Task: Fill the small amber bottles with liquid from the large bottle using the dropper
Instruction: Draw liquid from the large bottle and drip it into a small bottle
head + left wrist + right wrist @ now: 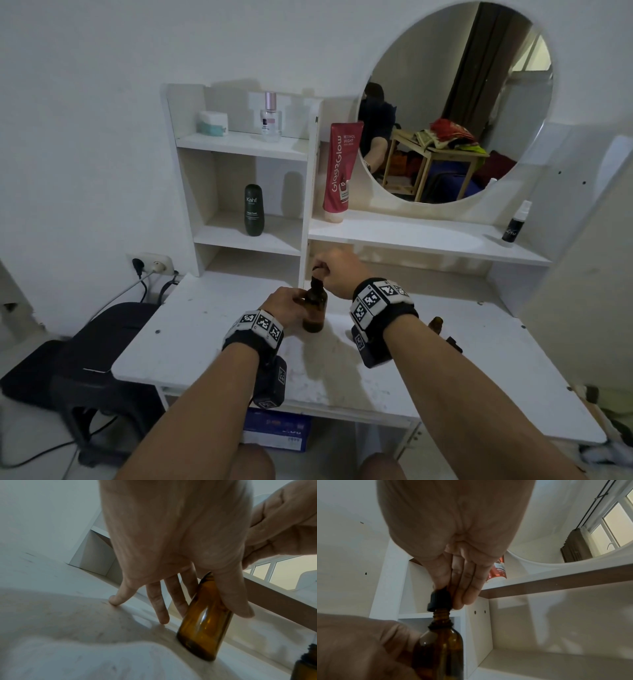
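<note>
Far left, down on the floor: black stool (113,346) with a wall socket (150,264) behind it, cables trailing off. Next over, white shelf unit (239,144) up top with a little white-and-teal jar (212,123) and a clear spray bottle with a pink cap (270,118), and one level down a dark green Kahf bottle (253,210) standing upright.

Down on the white desk (191,329): left hand (284,308) wrapped round the body of the large amber bottle (315,310), thumb on the near side and index finger on the far side as seen from the left wrist view, other fingers spread out with the little fingertip touching the desktop. Bottle sitting upright on the desk, roughly in the middle, right in front of the shelf upright.

Directly above that, right hand (337,272) pinching the black dropper cap (318,272), fingertips curled onto the bulb. From the right wrist view, cap looks lifted just off the threaded neck, bare threads showing under it. Pipette not really visible inside the dark glass, can't tell.

Further right on the desk, partly hidden behind the right forearm: small amber bottle (435,323), open neck, and something small and dark (455,344) just beside it, too hidden to call.

Up on the ledge: red Glow2Glow tube (340,171) standing cap-down against the round mirror (479,102), and way over right a small black spray bottle (513,226).
</note>
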Demonstrator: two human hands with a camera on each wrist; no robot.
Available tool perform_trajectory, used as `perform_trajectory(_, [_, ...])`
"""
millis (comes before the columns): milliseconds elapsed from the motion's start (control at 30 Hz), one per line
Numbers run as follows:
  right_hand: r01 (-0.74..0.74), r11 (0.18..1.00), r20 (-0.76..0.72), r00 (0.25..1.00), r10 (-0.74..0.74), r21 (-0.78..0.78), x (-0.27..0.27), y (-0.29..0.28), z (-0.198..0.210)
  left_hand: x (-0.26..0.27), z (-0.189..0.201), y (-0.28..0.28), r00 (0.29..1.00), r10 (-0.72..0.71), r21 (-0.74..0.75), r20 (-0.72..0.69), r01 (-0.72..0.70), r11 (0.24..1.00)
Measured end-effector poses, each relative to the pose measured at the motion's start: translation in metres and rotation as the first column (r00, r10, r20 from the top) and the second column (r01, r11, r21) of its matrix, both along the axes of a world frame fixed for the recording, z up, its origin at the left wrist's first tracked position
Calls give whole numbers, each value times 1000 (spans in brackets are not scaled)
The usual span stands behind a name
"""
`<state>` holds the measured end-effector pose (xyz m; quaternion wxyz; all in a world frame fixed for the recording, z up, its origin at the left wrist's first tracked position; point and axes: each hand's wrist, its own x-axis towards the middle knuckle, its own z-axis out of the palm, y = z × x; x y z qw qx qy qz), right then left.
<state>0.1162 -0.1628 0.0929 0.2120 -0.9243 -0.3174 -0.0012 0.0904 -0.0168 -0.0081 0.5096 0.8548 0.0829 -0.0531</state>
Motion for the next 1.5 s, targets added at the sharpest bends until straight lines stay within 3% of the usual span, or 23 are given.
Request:
perform_trajectory(200, [3, 996, -22, 1000, -1, 90, 4, -5, -3, -4, 0, -1, 1000, -13, 7, 12, 13, 1000])
perform_trajectory(633, [3, 998, 22, 1000, -4, 62, -2, -6, -9, -5, 1, -2, 1000, -20, -18, 6, 20, 1000])
perform_trajectory(833, [25, 988, 81, 996, -38, 155, -1, -12, 22, -2, 4, -3, 1000, -16, 0, -20, 16, 1000])
perform_trajectory(933, [21, 974, 145, 988, -55, 228, 3, -23, 48, -7, 8, -5, 988, -49, 69, -148, 60, 996])
perform_trajectory(1000, [25, 954, 159, 984, -76, 299, 6, -33, 63, -15, 16, -10, 966, -48, 241, -253, 112, 964])
perform_trajectory(1100, [58, 924, 170, 977, -131, 377, 8, -51, 76, -34, 38, -30, 922, -47, 556, -384, 271, 786])
perform_trajectory(1133, [72, 923, 176, 973, -148, 377, 8, -57, 76, -39, 45, -39, 904, -72, 591, -421, 334, 735])
perform_trajectory(1200, [105, 929, 171, 970, -175, 355, 8, -67, 72, -40, 50, -59, 871, -146, 566, -469, 423, 707])
perform_trajectory(1300, [160, 942, 143, 967, -210, 296, 6, -79, 56, -36, 47, -86, 879, -248, 516, -406, 445, 732])
perform_trajectory(1400, [197, 943, 117, 965, -234, 268, 4, -93, 42, -31, 38, -106, 958, -195, 556, -213, 282, 782])
perform_trajectory(1500, [229, 943, 85, 963, -256, 241, 2, -106, 33, -22, 25, -114, 983, -161, 550, -82, 180, 816])
